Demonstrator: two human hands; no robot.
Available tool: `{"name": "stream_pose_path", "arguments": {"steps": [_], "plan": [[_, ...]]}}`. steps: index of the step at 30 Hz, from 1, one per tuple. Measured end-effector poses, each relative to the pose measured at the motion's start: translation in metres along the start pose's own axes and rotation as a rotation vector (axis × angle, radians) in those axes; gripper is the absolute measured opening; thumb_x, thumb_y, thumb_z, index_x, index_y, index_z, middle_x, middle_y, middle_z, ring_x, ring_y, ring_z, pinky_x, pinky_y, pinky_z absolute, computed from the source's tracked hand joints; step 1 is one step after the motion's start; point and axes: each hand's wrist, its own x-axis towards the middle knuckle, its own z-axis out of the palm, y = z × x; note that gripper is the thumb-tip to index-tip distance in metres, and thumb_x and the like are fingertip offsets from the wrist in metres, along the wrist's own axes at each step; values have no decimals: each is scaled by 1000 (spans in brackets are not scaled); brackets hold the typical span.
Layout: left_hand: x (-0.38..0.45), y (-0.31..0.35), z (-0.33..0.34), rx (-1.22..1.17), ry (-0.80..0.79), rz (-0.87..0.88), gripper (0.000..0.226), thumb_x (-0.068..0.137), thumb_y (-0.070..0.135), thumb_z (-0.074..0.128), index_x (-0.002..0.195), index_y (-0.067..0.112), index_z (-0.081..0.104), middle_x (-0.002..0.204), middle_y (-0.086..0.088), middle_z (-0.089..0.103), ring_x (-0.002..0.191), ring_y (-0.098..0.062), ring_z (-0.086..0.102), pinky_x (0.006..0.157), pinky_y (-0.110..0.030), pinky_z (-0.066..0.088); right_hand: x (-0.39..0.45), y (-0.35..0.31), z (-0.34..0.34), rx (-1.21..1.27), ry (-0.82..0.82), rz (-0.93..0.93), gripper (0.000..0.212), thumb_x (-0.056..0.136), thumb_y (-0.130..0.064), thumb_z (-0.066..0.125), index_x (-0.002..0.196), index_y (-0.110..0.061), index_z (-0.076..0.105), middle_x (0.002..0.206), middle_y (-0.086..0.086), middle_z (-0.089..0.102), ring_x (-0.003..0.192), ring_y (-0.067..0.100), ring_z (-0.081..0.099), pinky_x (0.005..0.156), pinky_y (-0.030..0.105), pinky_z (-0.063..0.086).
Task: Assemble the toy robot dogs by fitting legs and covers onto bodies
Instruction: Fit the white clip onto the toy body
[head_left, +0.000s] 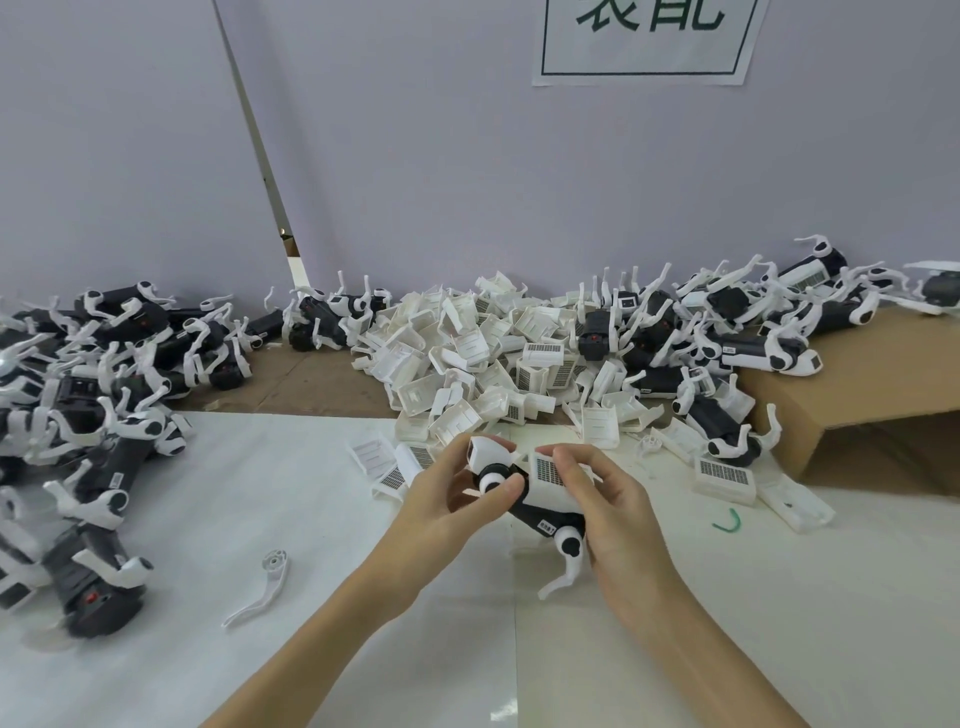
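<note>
I hold one toy robot dog (540, 512) in the middle of the view, a black body with white legs and a white cover (545, 475) with a barcode label on its back. My left hand (452, 499) grips its front end, thumb against the round white shoulder joint. My right hand (597, 499) curls over the cover and the rear of the body. A rear white leg (563, 569) hangs down below my right palm.
A heap of white covers (467, 353) lies behind my hands. Piles of dogs sit at the left (88, 415) and the back right (737, 322). A loose white leg (260, 587) and a green clip (727, 522) lie on the white mat. A cardboard box (857, 410) stands at the right.
</note>
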Motion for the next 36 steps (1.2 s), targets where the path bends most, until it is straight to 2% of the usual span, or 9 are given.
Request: {"name": "stream_pose_path", "arguments": {"steps": [5, 9, 12, 14, 16, 18, 23, 28, 36], "plan": [[-2, 2, -1, -12, -43, 41, 46, 88, 48, 76, 128, 30, 64, 121, -6, 70, 116, -27, 67, 102, -37, 56, -2, 5, 8, -228, 33, -179, 15, 102, -34, 62, 104, -25, 74, 92, -4, 76, 90, 18, 72, 79, 32, 58], [-4, 0, -1, -2, -66, 99, 46, 89, 41, 76, 131, 25, 63, 118, -6, 69, 109, -20, 67, 92, -29, 55, -8, 1, 11, -207, -76, -9, 27, 109, -32, 48, 103, -20, 72, 84, -2, 70, 82, 12, 69, 62, 47, 61], [-3, 1, -5, -5, -95, 111, 49, 90, 40, 75, 135, 25, 63, 120, -5, 67, 110, -21, 65, 91, -34, 56, -9, -6, 8, -174, -151, 6, 32, 110, -32, 46, 102, -13, 71, 86, 9, 76, 85, 24, 76, 68, 31, 59], [-3, 2, -7, 120, -79, 152, 54, 91, 47, 71, 142, 33, 58, 136, 5, 61, 128, -13, 59, 101, -26, 50, -10, -8, 7, -176, -133, -25, 28, 107, -38, 50, 106, -19, 71, 90, 17, 74, 86, 32, 75, 70, 42, 61], [-3, 1, -7, 277, 20, 225, 59, 90, 57, 67, 146, 45, 51, 147, 18, 49, 140, -7, 48, 109, -19, 42, -9, -7, 7, -181, -59, -108, 23, 102, -45, 56, 109, -27, 68, 91, 19, 71, 80, 32, 70, 64, 49, 58], [-2, 0, -5, 356, 133, 266, 55, 89, 64, 65, 140, 49, 52, 142, 21, 52, 138, -8, 49, 112, -24, 41, -9, -5, 4, -249, -13, -279, 25, 95, -49, 62, 114, -33, 66, 91, 3, 74, 83, 17, 71, 62, 31, 56], [-3, 0, -7, 418, 141, 167, 51, 77, 78, 66, 125, 68, 55, 137, 37, 56, 142, 3, 37, 119, -38, 36, -9, 5, -2, -613, 25, -574, 35, 92, -53, 73, 123, -42, 62, 116, -17, 66, 118, 12, 60, 91, 14, 45], [0, 9, -21, 334, 15, 158, 54, 79, 65, 75, 130, 54, 61, 159, 35, 42, 160, -3, 18, 131, -49, 21, -6, 3, -5, -743, 34, -790, 31, 96, -48, 70, 124, -36, 63, 121, -23, 63, 120, 10, 55, 94, 28, 47], [-3, 8, -16, 386, 23, 261, 43, 94, 51, 67, 130, 28, 62, 125, 6, 68, 128, -27, 56, 112, -54, 42, -9, 7, 0, -677, 61, -796, 21, 100, -44, 61, 117, -33, 65, 113, -24, 61, 112, 10, 58, 90, 21, 46]]}}
